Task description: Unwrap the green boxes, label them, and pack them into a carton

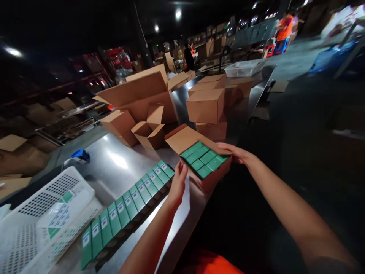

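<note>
An open cardboard box (215,180) packed with small green boxes (203,158) is at the front edge of the metal table, its long lid flap raised at the back. My left hand (179,182) grips its left side, fingers bent at the rim. At the far right corner, my right hand (238,153) holds the same box, its thumb side along the edge and some fingers hidden. Left of my left hand runs a long row of green boxes (125,207) with white labels, lined up on the metal table (114,154).
A white perforated basket (71,179) with labelled packs stands at the left, near a blue tape dispenser (80,155). Behind are a small open carton (155,139), a large open carton (142,93) and stacked closed cartons (203,106). Farther back sit a white crate (245,68) and a person in an orange vest (285,28).
</note>
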